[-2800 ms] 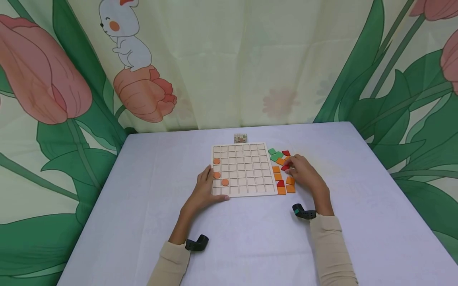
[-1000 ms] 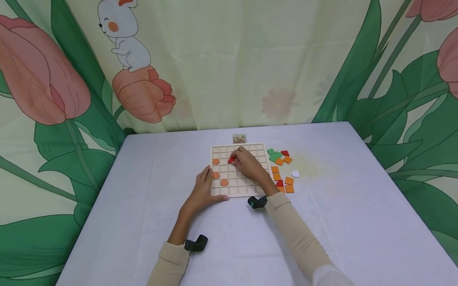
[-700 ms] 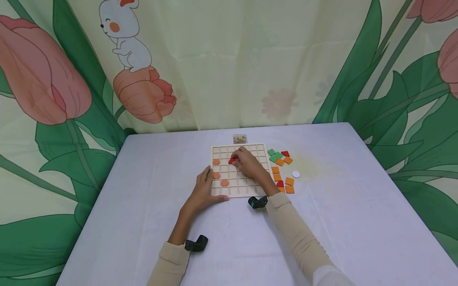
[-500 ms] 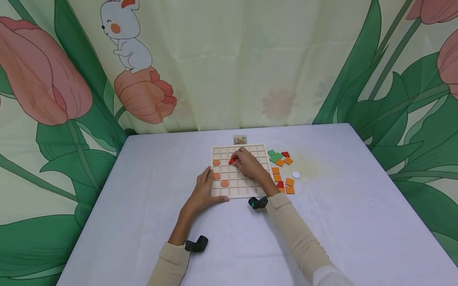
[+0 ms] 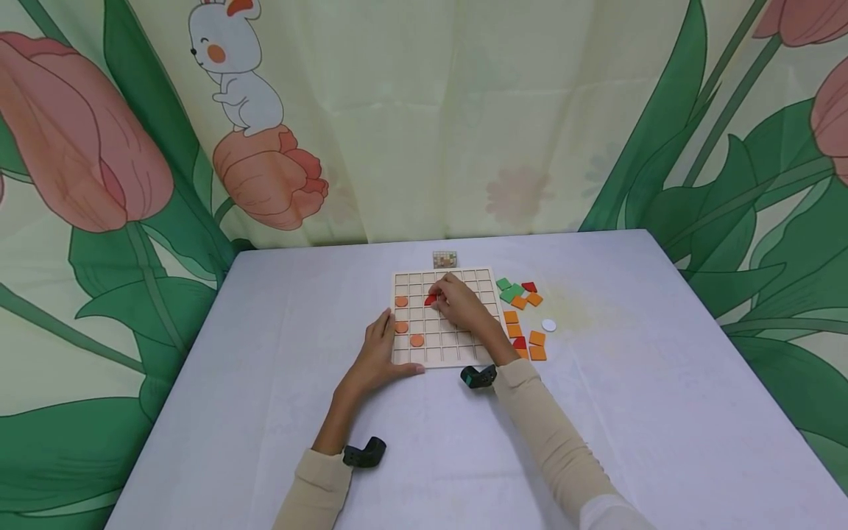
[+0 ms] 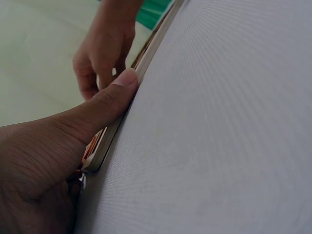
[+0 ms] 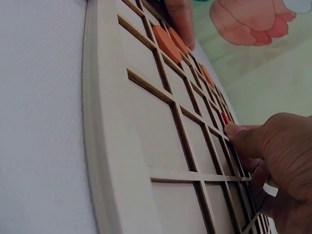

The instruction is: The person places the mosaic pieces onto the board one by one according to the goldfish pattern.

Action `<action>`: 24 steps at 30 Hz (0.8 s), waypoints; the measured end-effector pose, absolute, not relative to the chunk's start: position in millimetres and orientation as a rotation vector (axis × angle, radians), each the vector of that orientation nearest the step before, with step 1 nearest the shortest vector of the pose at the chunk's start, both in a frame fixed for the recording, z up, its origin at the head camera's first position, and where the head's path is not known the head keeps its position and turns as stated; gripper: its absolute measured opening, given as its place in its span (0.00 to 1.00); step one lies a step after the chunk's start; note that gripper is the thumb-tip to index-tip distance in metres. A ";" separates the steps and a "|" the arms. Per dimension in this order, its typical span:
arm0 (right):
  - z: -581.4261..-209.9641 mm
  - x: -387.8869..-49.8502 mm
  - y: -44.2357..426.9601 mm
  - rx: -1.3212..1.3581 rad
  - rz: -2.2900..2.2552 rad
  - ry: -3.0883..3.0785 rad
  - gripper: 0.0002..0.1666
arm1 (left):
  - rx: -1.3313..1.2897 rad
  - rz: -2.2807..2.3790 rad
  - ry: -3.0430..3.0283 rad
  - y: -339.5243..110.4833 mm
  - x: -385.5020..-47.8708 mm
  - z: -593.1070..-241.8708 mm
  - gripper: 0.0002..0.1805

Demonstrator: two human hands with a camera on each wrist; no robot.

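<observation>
In the head view, my right hand [image 5: 464, 305] is over the pale gridded board [image 5: 450, 354], its thumb and fingertips pinching a small red tile [image 5: 430, 300] at a cell left of the middle. Only a sliver of that tile [image 7: 225, 118] shows in the right wrist view. My left hand [image 5: 377, 352] lies at the board's near left corner. Its straight thumb [image 6: 105, 105] touches the front edge while the fingers stretch along the left side. Three round orange pieces [image 5: 417, 340] sit in cells on the left part of the board.
Right of the board lie green tiles [image 5: 512, 293], several orange square tiles [image 5: 537, 338], red tiles [image 5: 528, 287] and a white disc [image 5: 548, 324]. A small patterned card or box [image 5: 444, 259] is behind the board. A floral curtain [image 5: 530, 132] hangs past the table's far edge.
From the pile on the right, my right hand has carried the red tile left onto the board, uncovering the white disc. Over the last second it stays nearly still. My left hand keeps its place.
</observation>
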State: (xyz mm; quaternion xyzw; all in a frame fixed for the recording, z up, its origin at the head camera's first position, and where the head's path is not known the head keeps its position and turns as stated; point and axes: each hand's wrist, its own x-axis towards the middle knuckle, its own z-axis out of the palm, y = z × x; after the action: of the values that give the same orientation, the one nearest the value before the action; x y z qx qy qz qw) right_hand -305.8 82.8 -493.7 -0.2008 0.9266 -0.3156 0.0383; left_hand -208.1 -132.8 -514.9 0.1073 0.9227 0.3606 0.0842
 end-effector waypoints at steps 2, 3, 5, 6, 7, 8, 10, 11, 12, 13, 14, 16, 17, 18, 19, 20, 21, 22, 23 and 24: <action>-493.8 -305.6 83.6 -0.620 -0.965 2.843 0.14 | 0.319 1.078 2.750 -132.5 -208.3 -514.7 0.71; -493.9 -305.4 84.0 -0.621 -0.966 2.844 0.14 | 0.320 1.080 2.749 -132.3 -208.6 -515.0 0.71; -494.1 -305.2 84.5 -0.620 -0.973 2.845 0.14 | 0.325 1.082 2.751 -132.4 -208.8 -515.1 0.71; -493.9 -305.0 84.3 -0.618 -0.981 2.842 0.14 | 0.325 1.085 2.751 -132.6 -208.5 -515.0 0.71; -493.8 -304.5 84.2 -0.621 -0.984 2.843 0.14 | 0.324 1.085 2.753 -132.7 -208.7 -514.9 0.71; -494.1 -304.5 84.4 -0.621 -0.989 2.844 0.14 | 0.325 1.081 2.755 -132.7 -208.9 -515.2 0.71; -494.7 -304.5 85.1 -0.626 -1.002 2.843 0.14 | 0.322 1.078 2.756 -132.4 -208.5 -515.3 0.71; -494.8 -304.1 85.7 -0.629 -1.011 2.839 0.14 | 0.321 1.076 2.756 -132.2 -208.4 -515.1 0.71; -495.1 -303.7 86.3 -0.633 -1.024 2.833 0.14 | 0.318 1.075 2.756 -132.1 -208.2 -515.0 0.71; -495.2 -303.3 86.9 -0.642 -1.036 2.829 0.14 | 0.317 1.070 2.757 -132.0 -208.0 -515.1 0.71; -495.3 -303.1 87.4 -0.647 -1.058 2.817 0.14 | 0.317 1.069 2.757 -132.0 -207.7 -514.8 0.70; -495.0 -302.2 88.4 -0.655 -1.100 2.793 0.15 | 0.316 1.070 2.756 -132.2 -207.3 -514.3 0.70; -494.8 -302.0 88.7 -0.663 -1.119 2.785 0.16 | 0.314 1.073 2.754 -132.3 -207.1 -513.7 0.70; -495.1 -301.9 89.3 -0.671 -1.136 2.780 0.16 | 0.313 1.073 2.754 -132.4 -207.0 -513.4 0.70; -495.2 -302.0 89.7 -0.673 -1.149 2.776 0.17 | 0.314 1.073 2.753 -132.5 -207.1 -513.2 0.70; -495.4 -302.1 90.3 -0.678 -1.161 2.774 0.17 | 0.317 1.071 2.753 -132.5 -207.4 -513.3 0.70; -494.7 -301.6 91.4 -0.684 -1.167 2.775 0.18 | 0.320 1.068 2.757 -132.4 -207.9 -513.6 0.70; -495.0 -301.2 92.1 -0.683 -1.174 2.771 0.18 | 0.320 1.071 2.757 -132.8 -207.6 -513.9 0.70; -494.8 -300.6 92.9 -0.681 -1.176 2.769 0.19 | 0.318 1.072 2.757 -133.0 -207.3 -514.3 0.71; -494.4 -300.0 94.0 -0.674 -1.180 2.762 0.19 | 0.317 1.074 2.757 -133.3 -207.0 -514.5 0.71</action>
State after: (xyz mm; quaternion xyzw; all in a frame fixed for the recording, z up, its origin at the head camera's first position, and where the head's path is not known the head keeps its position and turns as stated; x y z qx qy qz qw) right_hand -300.0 94.0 -494.4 -0.2189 0.8968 -0.3831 0.0315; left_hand -207.0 -133.3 -514.5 0.1062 0.9233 0.3598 0.0825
